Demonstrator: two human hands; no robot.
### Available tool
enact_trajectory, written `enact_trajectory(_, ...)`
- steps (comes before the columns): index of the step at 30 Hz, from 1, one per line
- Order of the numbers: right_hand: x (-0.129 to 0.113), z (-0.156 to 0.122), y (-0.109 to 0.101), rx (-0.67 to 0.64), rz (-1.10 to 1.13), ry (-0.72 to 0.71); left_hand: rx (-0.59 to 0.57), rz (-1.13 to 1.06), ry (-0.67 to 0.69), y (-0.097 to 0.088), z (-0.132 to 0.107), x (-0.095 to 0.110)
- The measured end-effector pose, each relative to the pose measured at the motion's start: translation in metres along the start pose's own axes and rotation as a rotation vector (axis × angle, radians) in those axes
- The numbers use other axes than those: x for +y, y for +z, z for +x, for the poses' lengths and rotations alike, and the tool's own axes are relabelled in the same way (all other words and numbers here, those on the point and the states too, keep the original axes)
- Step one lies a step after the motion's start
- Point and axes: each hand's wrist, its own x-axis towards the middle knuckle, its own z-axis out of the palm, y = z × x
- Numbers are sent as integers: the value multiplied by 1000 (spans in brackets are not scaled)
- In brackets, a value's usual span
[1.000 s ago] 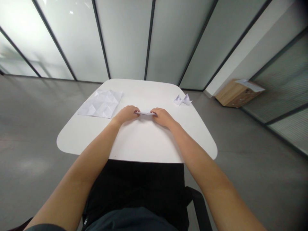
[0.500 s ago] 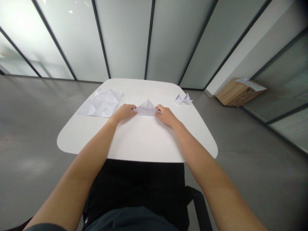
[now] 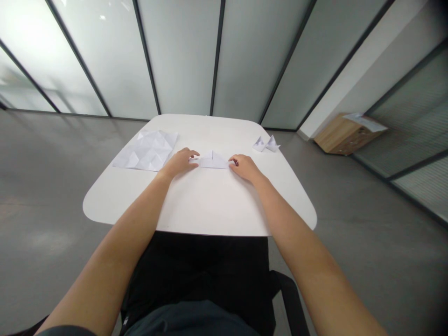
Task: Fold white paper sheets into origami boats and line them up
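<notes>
Folded white paper lies flat on the rounded white table, at about 12 o'clock from the table's middle. It is a long, low shape with a small peak rising from its far edge.

Working left to right, a large creased sheet lies open at 9 to 10 o'clock from the folded paper, near the table's left edge. Its many crossing fold lines show clearly, and it sits well clear of the left hand.

The left hand rests on the table between that sheet and the folded paper, its fingers lightly curled and their tips at the paper's left end. The right hand mirrors it at the right end, with its fingers bent and touching the paper's corner. Neither hand lifts the paper, and I cannot tell how firmly either one is holding it.

Two small paper boats sit side by side at about 2 o'clock from the right hand, near the table's far right edge. Off the table at about 3 o'clock from them, a wood-toned box stands on the grey floor with a loose sheet of paper on its lid.
</notes>
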Motion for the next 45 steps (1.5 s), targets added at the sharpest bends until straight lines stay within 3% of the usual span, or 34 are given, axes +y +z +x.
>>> enact_trajectory(6,-4,-1,-1,30,-31,6,-20,94,108,-7,-2,21)
enact_trajectory(12,-31,0,-2,32,-192,-69,-12,230,136,-1,-4,54)
enact_trajectory(19,-67,4,8,-54,-126,-96,3,202,33,9,-4,76)
enact_trajectory(31,-66,7,16,1,-94,107,65,154,-24,26,1,63)
enact_trajectory(37,-55,2,6,-20,-124,215,33,156,-6,24,1,57)
enact_trajectory(45,-47,-1,3,-17,-161,221,42,256,21,16,-8,67)
